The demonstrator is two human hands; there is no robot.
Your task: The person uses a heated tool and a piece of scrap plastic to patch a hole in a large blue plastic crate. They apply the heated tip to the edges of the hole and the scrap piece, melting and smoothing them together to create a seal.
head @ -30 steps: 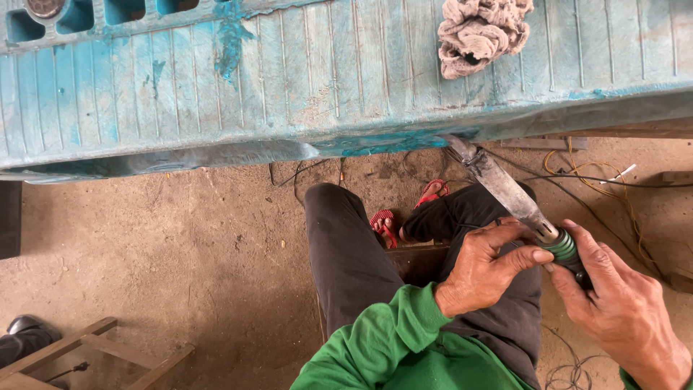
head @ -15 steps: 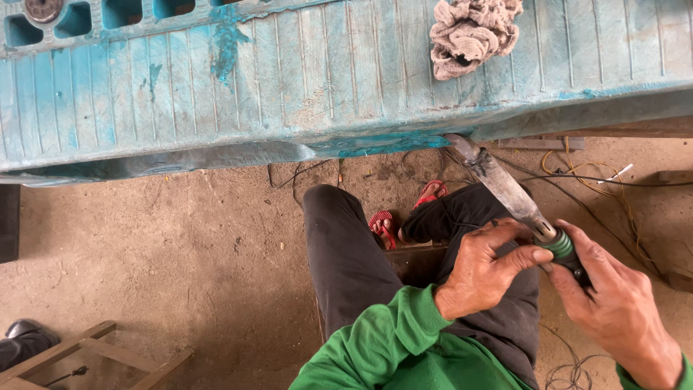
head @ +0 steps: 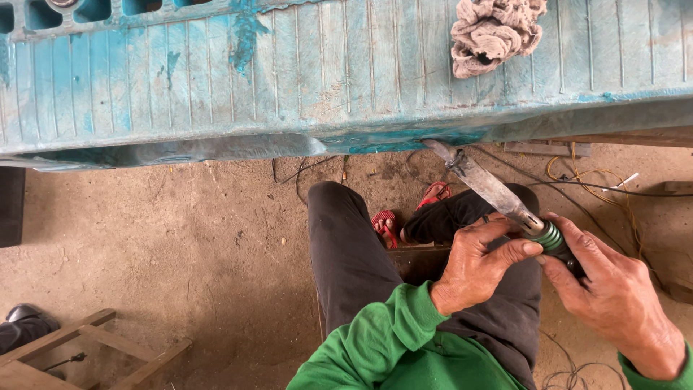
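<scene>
Head view, hands: the left hand (head: pixel 482 269) and the right hand (head: pixel 606 296) meet on one tool.
Left hand: curled around the front of the grip, thumb and forefinger pinching the green ribbed collar where the metal barrel begins.
Right hand: wrapped over the dark rear of the handle, fingers closed on it from the far side.
Tool: a heat iron (head: pixel 498 196) with a long grey barrel that runs up and away from both hands; its tip touches the lower edge of the blue plastic panel (head: pixel 303 79), just ahead of the left hand's reach.
Contact spot: a patch of brighter, glossy blue sits along that edge right at the tip, so the plastic there looks softened.
Beyond the hands: a crumpled rag (head: pixel 494 32) lies on top of the panel, well above the tip.
Below the hands: dark trouser legs, red sandals (head: pixel 408 209) on the dirt floor, and loose wires (head: pixel 592 180) trailing off to the right of the right hand.
Far left of the hands: a wooden frame (head: pixel 79 354) on the floor, well apart.
Doing it well, as a judgement: keep the tip flat on the seam, let the left hand steer and the right hand carry the weight, move slowly and evenly, and keep fingers behind the green collar, off the hot barrel.
</scene>
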